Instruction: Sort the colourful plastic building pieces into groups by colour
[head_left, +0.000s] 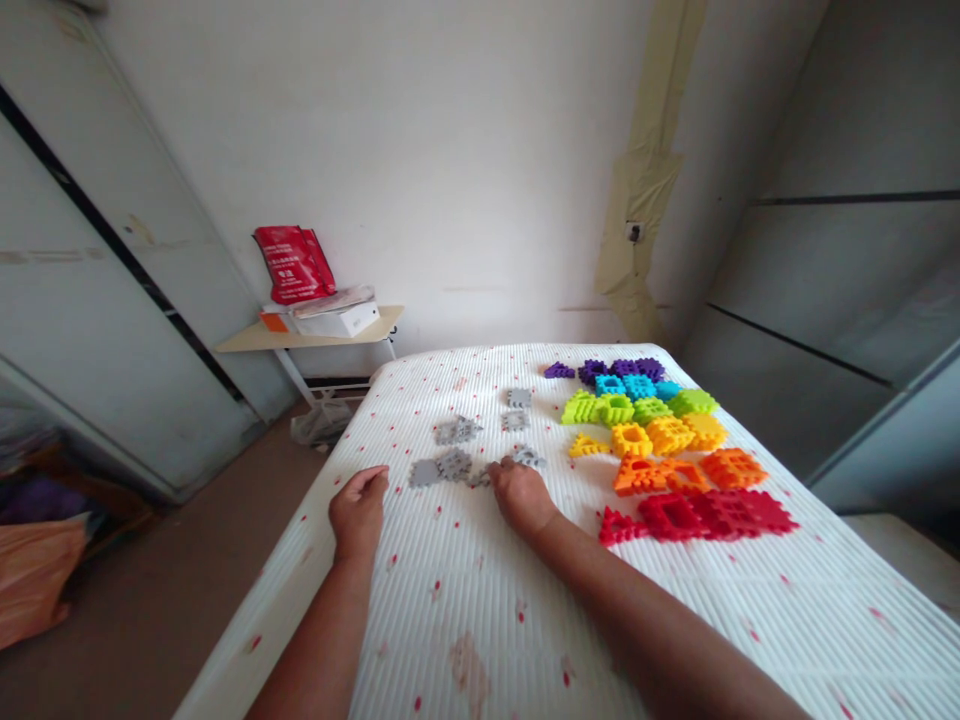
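Note:
My right hand [521, 497] reaches to the grey interlocking blocks in the middle of the bed. Its fingers are closed on a small grey block [478, 479], partly hidden by the fingertips. Just beyond that hand lies another grey block [529, 457]. My left hand [358, 512] hovers at the left, loosely curled, thumb apart from the fingers, with nothing visible in it. A flat grey block [424, 473] is the piece nearest to it, beside a grey cluster [454, 463]. Farther back are more grey blocks [458, 430] and two flat grey squares, one of them nearer the wall [519, 398].
On the right, blocks lie in rows by colour: purple [592, 372], blue [639, 387], green [616, 408], yellow [670, 434], orange [733, 468] and red [712, 514]. They rest on a white dotted bedcover [480, 570]. A small table [255, 338] with a red bag [292, 265] stands back left.

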